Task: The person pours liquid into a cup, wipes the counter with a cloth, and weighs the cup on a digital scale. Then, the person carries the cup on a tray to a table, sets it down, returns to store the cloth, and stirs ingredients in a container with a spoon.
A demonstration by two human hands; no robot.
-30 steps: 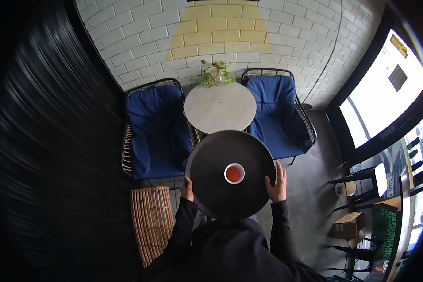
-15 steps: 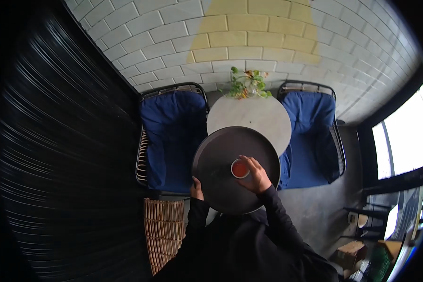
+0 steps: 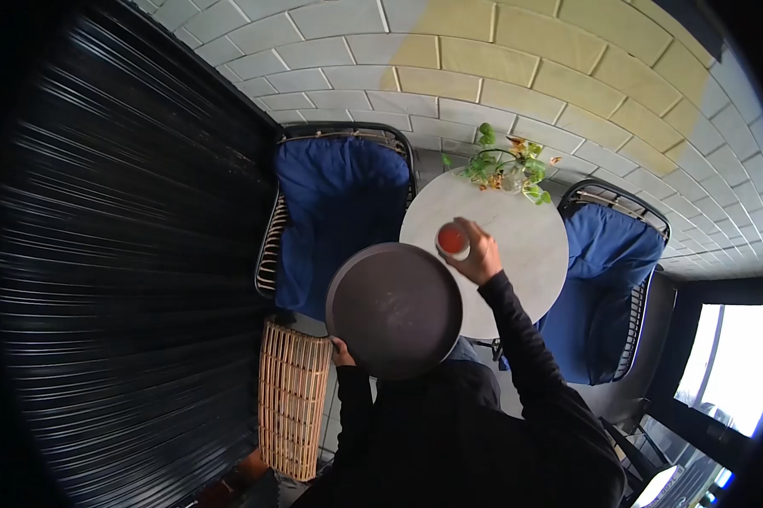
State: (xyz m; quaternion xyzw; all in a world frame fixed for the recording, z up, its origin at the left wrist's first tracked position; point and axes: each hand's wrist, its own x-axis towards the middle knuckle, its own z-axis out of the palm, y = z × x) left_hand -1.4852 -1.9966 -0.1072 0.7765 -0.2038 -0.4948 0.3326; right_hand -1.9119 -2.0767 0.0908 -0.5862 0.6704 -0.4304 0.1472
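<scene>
My right hand (image 3: 481, 252) is wrapped round a cup of red drink (image 3: 453, 240), holding it over the near left part of the round white table (image 3: 517, 288). Whether the cup's base touches the tabletop I cannot tell. My left hand (image 3: 342, 351) grips the lower left rim of a round dark serving tray (image 3: 394, 309). The thumb shows at the rim; the other fingers are hidden beneath. Nothing stands on the tray, which overlaps the table's left edge in view.
A leafy plant in a glass vase (image 3: 513, 176) stands at the table's back by the brick wall (image 3: 331, 76). Blue-cushioned chairs stand left (image 3: 339, 195) and right (image 3: 602, 271). A wicker piece (image 3: 293, 402) is at lower left, beside a black ribbed surface (image 3: 127, 254).
My right hand has lifted the cup off the tray and moved it forward over the table. The tray has shifted left and lower in view. The camera view has turned.
</scene>
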